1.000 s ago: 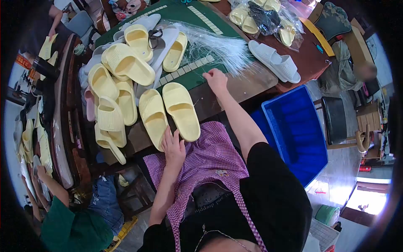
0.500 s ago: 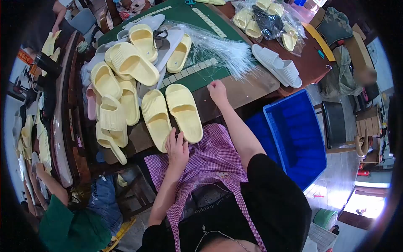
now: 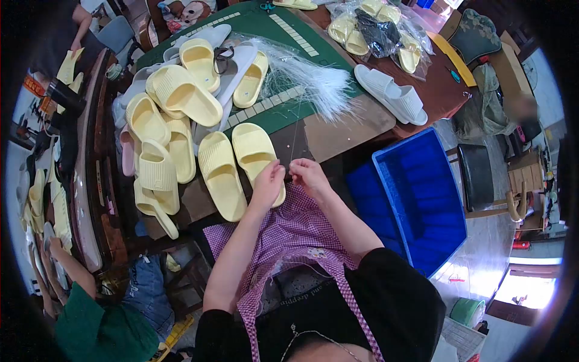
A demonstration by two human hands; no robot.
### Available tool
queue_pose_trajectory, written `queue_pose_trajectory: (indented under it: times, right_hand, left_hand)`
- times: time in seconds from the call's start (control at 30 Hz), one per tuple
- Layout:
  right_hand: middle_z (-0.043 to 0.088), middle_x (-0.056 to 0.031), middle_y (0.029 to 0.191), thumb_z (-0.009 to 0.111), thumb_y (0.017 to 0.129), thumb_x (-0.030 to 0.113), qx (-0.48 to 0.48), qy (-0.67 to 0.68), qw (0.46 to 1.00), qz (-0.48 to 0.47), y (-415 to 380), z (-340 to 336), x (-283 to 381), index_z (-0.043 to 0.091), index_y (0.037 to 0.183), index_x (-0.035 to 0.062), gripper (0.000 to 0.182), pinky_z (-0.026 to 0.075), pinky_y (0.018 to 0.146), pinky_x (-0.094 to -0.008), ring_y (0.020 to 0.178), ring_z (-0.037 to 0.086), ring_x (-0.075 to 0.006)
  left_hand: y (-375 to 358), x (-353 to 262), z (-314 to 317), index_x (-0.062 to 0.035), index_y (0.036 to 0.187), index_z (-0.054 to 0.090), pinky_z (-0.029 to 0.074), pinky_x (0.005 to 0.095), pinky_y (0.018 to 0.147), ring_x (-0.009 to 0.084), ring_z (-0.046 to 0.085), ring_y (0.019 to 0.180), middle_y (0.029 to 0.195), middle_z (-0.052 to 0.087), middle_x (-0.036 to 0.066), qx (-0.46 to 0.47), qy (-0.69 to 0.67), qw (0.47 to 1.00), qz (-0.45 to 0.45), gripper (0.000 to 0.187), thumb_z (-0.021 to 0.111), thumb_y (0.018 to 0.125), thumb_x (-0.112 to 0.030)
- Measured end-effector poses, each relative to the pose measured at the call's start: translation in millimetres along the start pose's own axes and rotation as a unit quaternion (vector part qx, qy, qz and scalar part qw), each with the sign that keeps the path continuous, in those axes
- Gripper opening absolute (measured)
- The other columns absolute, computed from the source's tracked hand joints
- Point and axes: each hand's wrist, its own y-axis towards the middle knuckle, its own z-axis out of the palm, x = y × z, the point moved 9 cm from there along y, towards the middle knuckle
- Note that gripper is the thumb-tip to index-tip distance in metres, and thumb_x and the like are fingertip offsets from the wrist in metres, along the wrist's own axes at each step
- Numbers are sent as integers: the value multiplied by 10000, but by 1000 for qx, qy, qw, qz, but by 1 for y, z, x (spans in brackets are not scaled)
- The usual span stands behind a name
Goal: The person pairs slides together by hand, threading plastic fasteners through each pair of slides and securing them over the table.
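A pair of pale yellow slippers, a left slipper (image 3: 221, 175) and a right slipper (image 3: 252, 143), lies side by side at the table's near edge. My left hand (image 3: 269, 183) is over the heel of the right slipper, fingers pinched together; what they hold, if anything, is too small to make out. Close beside it, my right hand (image 3: 309, 175) pinches a thin clear strand that rises above the fingers. A fanned bundle of clear plastic strands (image 3: 329, 90) lies behind on the green mat (image 3: 283, 117).
More yellow slippers (image 3: 187, 96) are heaped at the left. A white slipper pair (image 3: 392, 95) and bagged slippers (image 3: 377, 30) lie to the right. Blue bins (image 3: 422, 193) stand below the table's right side. A co-worker in a green sleeve (image 3: 99, 326) is at lower left.
My right hand has come from beside the strand bundle toward me, bringing a strand. My left hand has lifted off the slippers' heels and moved right to meet it.
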Motion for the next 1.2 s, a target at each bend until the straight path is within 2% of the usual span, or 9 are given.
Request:
queue_pose_trajectory:
  times: [0.37,0.47,0.6,0.77,0.87,1.0,1.07,1.13,1.2]
  right_hand:
    - [577,-22,712,581,808,211,124,-210,970,-9,15,3,15,584,844,19,195,415,492,-213,600,527,-97]
    - [591,-45,771,569,833,307,18,-125,991,-43,62,-14,58,576,861,32,276,451,544,-253,662,556,-120]
    - [591,-102,879,522,867,304,-42,88,995,18,161,-35,74,520,945,23,292,469,655,-375,797,573,-232]
    - [582,-152,967,446,901,238,-21,168,986,-4,239,-59,104,464,989,12,243,461,763,-436,893,566,-302]
    - [557,-158,970,428,885,136,-120,243,962,-37,242,-91,125,453,983,17,156,480,713,-471,848,571,-316]
    - [555,-165,980,446,891,180,-107,251,960,-55,216,-99,136,462,979,20,183,487,699,-456,846,572,-312]
    - [564,-181,1005,448,909,291,-110,126,980,-104,185,-94,129,417,1033,16,303,485,714,-420,894,569,-297]
    - [581,-120,817,504,876,287,-173,93,968,-155,140,-90,109,499,906,20,269,488,542,-308,684,571,-182]
    - [568,-75,702,506,867,281,-130,-56,976,-168,94,-66,82,531,832,21,264,453,455,-272,567,533,-129]
  left_hand:
    - [49,33,14,-23,920,561,450,238,482,114,516,520,666,546,34,-21,-282,944,-169,120,562,820,-89]
    - [41,27,9,-51,867,529,302,219,352,53,341,388,594,456,1,-25,-295,932,-207,62,548,823,-92]
    - [28,12,19,-62,866,524,207,190,302,45,299,356,567,439,-4,-7,-266,940,-215,60,544,820,-94]
    - [7,11,7,-54,850,518,195,194,288,49,278,335,522,402,-16,-15,-244,946,-214,43,529,825,-87]
    - [-16,24,-13,-51,842,519,189,191,282,50,275,332,513,398,-18,-27,-260,933,-248,34,526,830,-82]
    - [-38,30,-43,-35,846,521,209,186,283,51,283,337,506,400,-16,-62,-323,918,-223,41,516,841,-76]
    - [-42,27,-53,-22,854,520,224,185,284,51,282,340,511,409,-14,-82,-327,920,-202,54,518,846,-75]
    - [-42,24,-56,-22,847,528,214,183,286,48,285,346,525,416,-9,-97,-330,920,-189,55,524,844,-77]
    - [-44,18,-54,-14,853,537,206,174,308,43,321,386,556,428,-7,-117,-322,923,-175,59,525,836,-69]
